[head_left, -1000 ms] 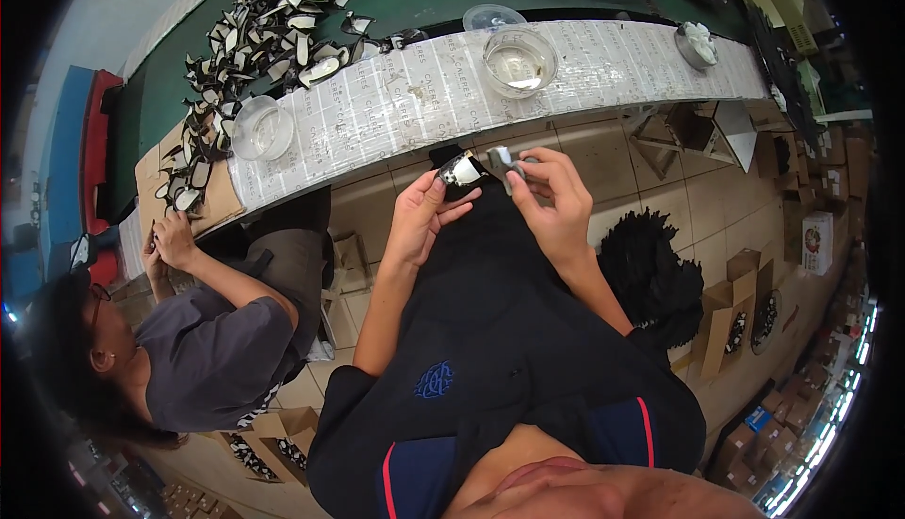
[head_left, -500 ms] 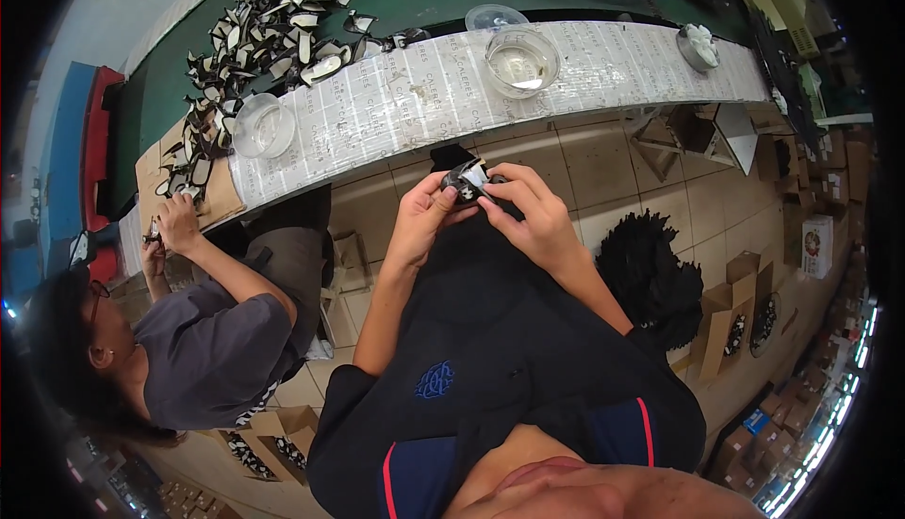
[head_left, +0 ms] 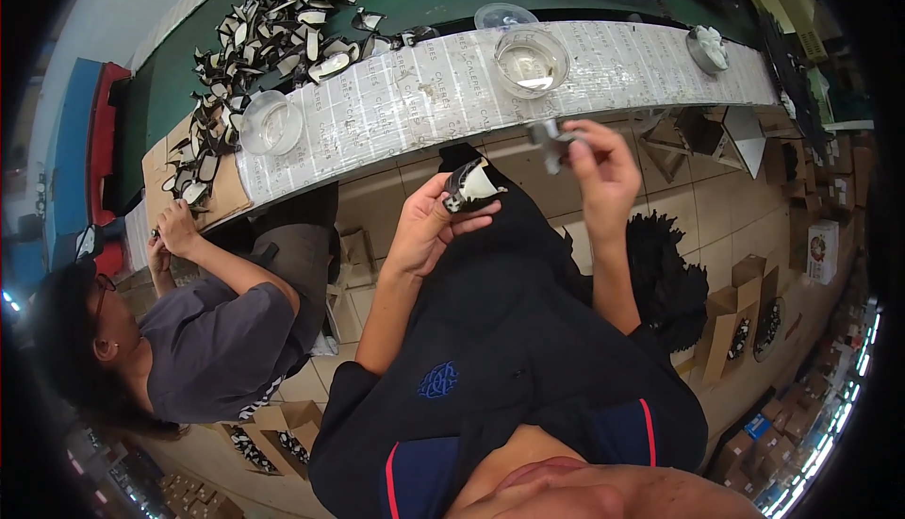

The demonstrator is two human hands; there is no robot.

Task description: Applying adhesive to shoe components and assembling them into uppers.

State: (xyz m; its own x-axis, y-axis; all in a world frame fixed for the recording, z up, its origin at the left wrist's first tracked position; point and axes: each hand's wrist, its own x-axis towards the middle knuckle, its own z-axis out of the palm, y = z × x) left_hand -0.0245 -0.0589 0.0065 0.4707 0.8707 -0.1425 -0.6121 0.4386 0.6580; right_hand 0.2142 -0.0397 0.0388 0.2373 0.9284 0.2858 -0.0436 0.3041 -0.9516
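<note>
My left hand (head_left: 421,229) is closed round a small curved black piece (head_left: 460,182) with a cream-white inner face, shaped like a shoe heel part. Its fingers wrap the lower side, and the white face is turned up and to the right. Apart from it, to the right and just short of the table's front edge, my right hand (head_left: 611,178) is raised with a small grey thing (head_left: 547,146) between thumb and fingers. Motion blurs that grey thing, so its kind is unclear.
A long table (head_left: 415,109) with a printed pale covering crosses in front. On it stand a clear bowl (head_left: 533,63), another clear tub (head_left: 272,125) and a small bowl of white material (head_left: 706,49). Similar black-and-white pieces (head_left: 264,43) lie heaped behind. A co-worker (head_left: 222,330) works at left.
My right hand has left the black piece and swung up and to the right with the grey thing. The piece stays in my left hand, its white face now uncovered.
</note>
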